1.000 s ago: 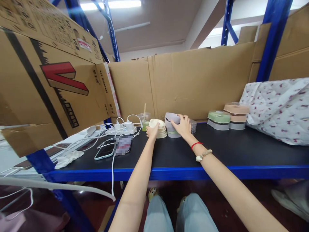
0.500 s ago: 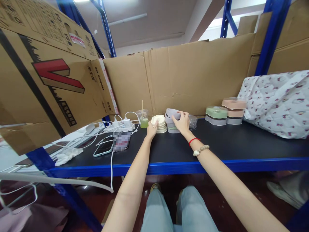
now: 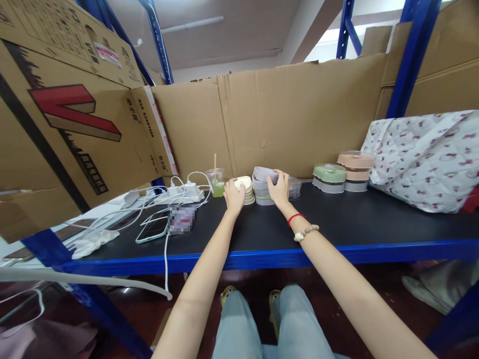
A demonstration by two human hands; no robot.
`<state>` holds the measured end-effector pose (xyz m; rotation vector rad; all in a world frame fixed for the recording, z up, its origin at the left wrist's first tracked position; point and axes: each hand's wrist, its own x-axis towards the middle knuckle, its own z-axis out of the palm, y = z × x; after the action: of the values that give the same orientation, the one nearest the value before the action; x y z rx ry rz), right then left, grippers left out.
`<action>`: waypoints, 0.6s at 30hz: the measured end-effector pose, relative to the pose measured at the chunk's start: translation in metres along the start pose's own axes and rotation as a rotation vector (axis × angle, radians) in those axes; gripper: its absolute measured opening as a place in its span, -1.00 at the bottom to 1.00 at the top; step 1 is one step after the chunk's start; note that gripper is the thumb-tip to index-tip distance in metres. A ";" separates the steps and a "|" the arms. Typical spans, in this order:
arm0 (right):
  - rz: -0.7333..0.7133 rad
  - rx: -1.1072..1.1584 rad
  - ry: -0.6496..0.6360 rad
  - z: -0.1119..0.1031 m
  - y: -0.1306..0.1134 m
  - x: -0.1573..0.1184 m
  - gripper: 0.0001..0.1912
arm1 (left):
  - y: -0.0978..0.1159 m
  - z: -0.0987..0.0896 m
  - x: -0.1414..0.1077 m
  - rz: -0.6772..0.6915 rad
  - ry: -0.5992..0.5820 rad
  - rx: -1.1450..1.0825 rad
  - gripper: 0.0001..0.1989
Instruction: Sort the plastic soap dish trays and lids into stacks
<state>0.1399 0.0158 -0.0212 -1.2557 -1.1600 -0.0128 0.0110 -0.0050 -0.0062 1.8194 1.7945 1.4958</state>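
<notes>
A stack of small cream bowls (image 3: 248, 193) stands near the back of the black shelf top. My left hand (image 3: 234, 198) is closed on its left side, with fingers over the rim of the top bowl. Right beside it rises a stack of greyish-lavender bowls (image 3: 262, 187), with a green layer low down. The top lavender bowl (image 3: 263, 173) sits slightly tilted, and my right hand (image 3: 280, 189) grips it from the right, thumb in front. Clear plastic lids (image 3: 295, 188) lie behind that hand. Whether the top bowl is lifted off the stack I cannot tell.
Left of the bowls are a cup of green drink (image 3: 217, 187), a white power strip (image 3: 190, 192) with cables, and a phone (image 3: 152, 230). Lidded green (image 3: 329, 173) and peach (image 3: 355, 159) containers stand to the right, near a patterned bag (image 3: 422, 159). Cardboard (image 3: 299, 109) walls the back.
My left hand has shifted up onto the cream stack, its fingers now over the top rim. My right hand stays on the lavender bowl. The whole view has shifted slightly.
</notes>
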 end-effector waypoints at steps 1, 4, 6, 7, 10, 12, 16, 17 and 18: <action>0.024 0.005 0.008 0.000 0.000 -0.001 -0.67 | 0.000 0.001 -0.001 0.017 -0.020 0.034 -0.68; 0.099 -0.021 0.037 0.000 -0.002 -0.003 -0.62 | -0.002 0.005 -0.003 0.083 -0.043 0.124 -0.65; 0.120 -0.042 0.041 0.000 -0.003 -0.004 -0.60 | -0.004 0.007 -0.002 0.187 -0.050 0.141 -0.59; 0.116 -0.047 0.032 0.000 -0.002 -0.004 -0.58 | -0.006 0.008 -0.002 0.256 -0.070 0.140 -0.55; 0.038 -0.041 -0.021 0.000 0.000 -0.003 -0.58 | -0.008 0.012 -0.001 0.441 -0.192 0.125 -0.40; -0.024 -0.034 -0.048 0.000 0.002 -0.003 -0.60 | -0.009 0.015 -0.001 0.488 -0.248 0.111 -0.35; -0.104 -0.014 -0.067 0.000 0.003 -0.002 -0.66 | -0.008 0.018 -0.002 0.466 -0.248 0.074 -0.33; -0.119 -0.014 -0.074 -0.001 0.003 -0.002 -0.67 | -0.008 0.017 -0.002 0.459 -0.245 0.066 -0.33; -0.131 -0.016 -0.080 -0.001 0.003 -0.001 -0.68 | -0.008 0.017 -0.002 0.456 -0.243 0.059 -0.33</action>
<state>0.1413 0.0155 -0.0240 -1.2020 -1.3125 -0.0696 0.0184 0.0044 -0.0211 2.4389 1.3864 1.2824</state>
